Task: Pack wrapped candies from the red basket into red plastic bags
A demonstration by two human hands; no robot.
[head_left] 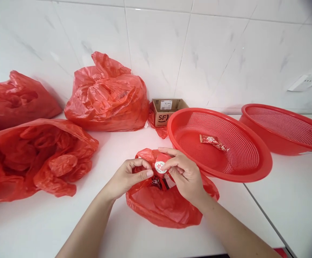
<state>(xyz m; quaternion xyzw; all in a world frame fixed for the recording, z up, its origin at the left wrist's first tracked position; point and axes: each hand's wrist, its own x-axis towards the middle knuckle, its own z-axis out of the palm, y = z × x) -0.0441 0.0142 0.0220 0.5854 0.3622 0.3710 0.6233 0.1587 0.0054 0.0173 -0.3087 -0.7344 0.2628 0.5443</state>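
Note:
A small red plastic bag [164, 206] lies on the white table just in front of me. Both hands work at its mouth. My left hand [130, 177] pinches the bag's edge with thumb and fingers closed. My right hand [184, 173] holds a small red item with a round white label [160, 166] between its fingertips, right above the bag opening. Something dark shows inside the bag under the label. A red perforated basket [255, 168] sits just right of my hands with one red wrapped packet [212, 141] in it.
Three big red plastic bags stand at the left and back: one [32, 157] open with crumpled red bags inside, one [16, 98] far left, one [107, 96] by the wall. A small cardboard box [166, 111] sits at the wall. A second red basket [285, 129] is at right.

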